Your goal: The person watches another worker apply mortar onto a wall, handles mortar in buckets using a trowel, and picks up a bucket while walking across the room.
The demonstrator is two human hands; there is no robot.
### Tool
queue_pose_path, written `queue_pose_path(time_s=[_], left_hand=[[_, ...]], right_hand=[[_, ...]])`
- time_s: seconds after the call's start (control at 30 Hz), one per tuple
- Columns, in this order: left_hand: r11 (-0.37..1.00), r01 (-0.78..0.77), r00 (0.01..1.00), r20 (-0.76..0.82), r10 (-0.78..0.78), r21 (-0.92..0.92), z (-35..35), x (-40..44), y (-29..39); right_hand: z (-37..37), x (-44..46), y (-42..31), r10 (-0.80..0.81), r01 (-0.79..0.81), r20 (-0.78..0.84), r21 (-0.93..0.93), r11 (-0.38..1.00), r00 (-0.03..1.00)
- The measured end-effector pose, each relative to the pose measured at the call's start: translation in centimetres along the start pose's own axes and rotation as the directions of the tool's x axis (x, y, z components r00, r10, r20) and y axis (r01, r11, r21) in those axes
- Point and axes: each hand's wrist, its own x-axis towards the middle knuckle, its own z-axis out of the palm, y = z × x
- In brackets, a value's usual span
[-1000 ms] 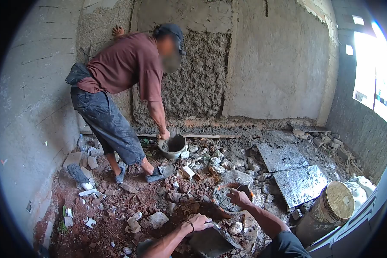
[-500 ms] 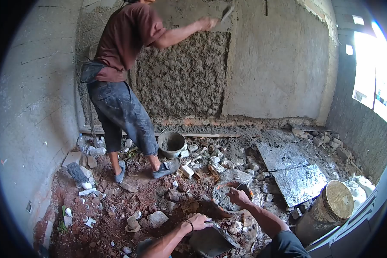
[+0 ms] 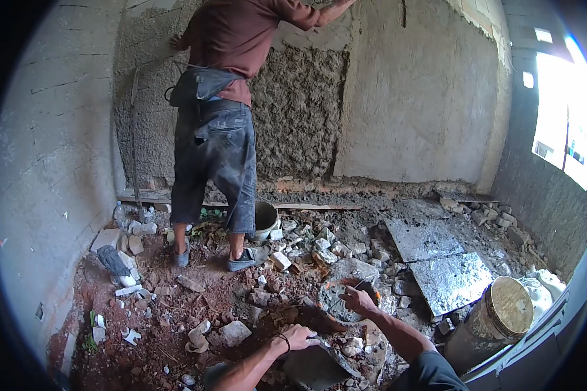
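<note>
My left hand is closed on the upper edge of a dark grey, board-like piece at the bottom of the view. The lower part of that piece runs out of the frame. Over a round basin with an orange-marked rim and wet grey mortar inside, my right hand has its fingers curled. A thin, light line shows by these fingers, but I cannot make out what they hold.
A co-worker in a red-brown shirt stands facing the rough-plastered wall. Beside their feet is a mortar bucket. Rubble covers the ground. Two flat sheets and a tall dirty bucket stand at the right.
The co-worker has turned and stepped to stand squarely at the wall, with the raised arm now reaching higher. My right hand shifts slightly over the basin; my left hand stays almost still.
</note>
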Motion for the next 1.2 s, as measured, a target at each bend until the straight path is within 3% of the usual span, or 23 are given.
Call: queue_pose_path(time_s=[0.2,0.4,0.6,0.67,0.7,0.77,1.0,1.07,1.2], left_hand=[[0.999,0.035,0.999,0.034,-0.034,-0.020,-0.8,-0.4,0.8],[0.999,0.041,0.999,0.015,-0.041,-0.008,-0.4,-0.2,0.4],[0.999,0.036,0.999,0.025,-0.037,0.003,-0.1,0.2,-0.1],[0.999,0.036,0.999,0.034,-0.036,0.007,0.0,0.3,-0.1],[0.999,0.038,0.999,0.021,-0.038,0.003,0.2,0.3,-0.3],[0.999,0.039,0.999,0.007,-0.039,0.000,0.1,0.1,-0.1],[0.999,0.051,0.998,0.029,-0.051,0.000,0.0,0.0,0.0],[0.999,0.042,0.999,0.032,-0.042,0.010,-0.2,-0.1,0.1],[0.999,0.032,0.999,0.006,-0.032,0.006,-0.4,-0.2,0.4]], right_hand=[[0.3,0.2,0.2,0.096,-0.094,-0.020,0.054,0.994,0.995],[0.0,0.0,0.0,-0.061,0.061,-0.029,-0.019,0.998,0.998],[0.4,0.4,0.6,0.023,-0.022,-0.002,0.013,1.000,1.000],[0.5,0.5,0.6,0.175,-0.178,0.032,0.105,0.979,0.984],[0.5,0.5,0.6,0.176,-0.178,0.032,0.105,0.978,0.984],[0.5,0.2,0.9,-0.002,0.002,0.010,0.009,1.000,1.000],[0.4,0.0,0.5,-0.101,0.099,-0.040,-0.048,0.994,0.994],[0.3,0.2,0.1,0.067,-0.065,-0.024,0.069,0.996,0.997],[0.0,0.2,-0.6,0.082,-0.080,-0.039,0.050,0.996,0.996]])
